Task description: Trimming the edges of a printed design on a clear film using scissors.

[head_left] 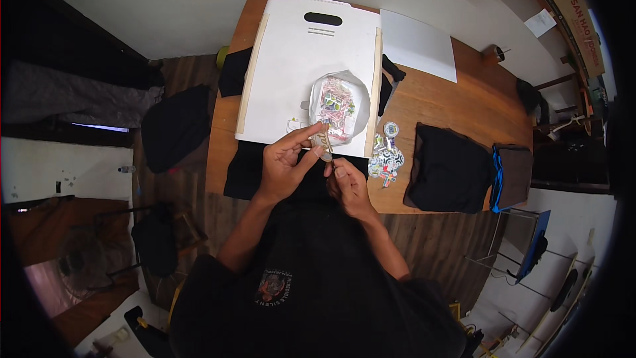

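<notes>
My left hand (285, 162) pinches a small tan-and-white printed cutout, like a sticker (320, 140), between thumb and fingers. Close beside it, my right hand (348, 185) is closed around what looks like a small pair of scissors (330, 152), its thin blades up against the cutout; the handles are mostly hidden by the fingers. Just beyond both hands sits a white, soft-rimmed container (361, 86) with printed scraps (336, 103) inside. It rests on a white panel (281, 73) with an oval handle hole. Right of the panel, several colourful cut stickers (387, 159) lie in a pile.
The panel lies on a wooden table (477, 103). Folded black cloth (450, 169) occupies the table's right front, with a blue-edged dark stack (511, 178) beside it. A white sheet (421, 46) and a brown cup (492, 54) are farther back. More black fabric (175, 126) is at left.
</notes>
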